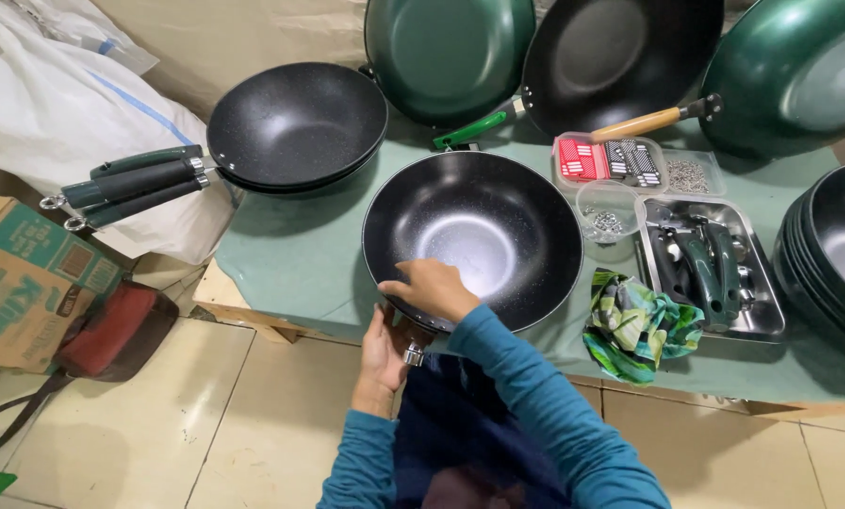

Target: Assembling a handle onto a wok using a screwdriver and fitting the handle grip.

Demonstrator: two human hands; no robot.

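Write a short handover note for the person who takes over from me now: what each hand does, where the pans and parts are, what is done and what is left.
Left hand: under the near rim of the black wok, at a metal fitting.
Right hand: on the rim just above, fingers bent inside the wok.
No handle shows on this wok.
Done: stack of woks with handles at far left.
Parts: green handles in the steel tray; small metal pieces in the clear tub.
Left: bare pans stacked at right.
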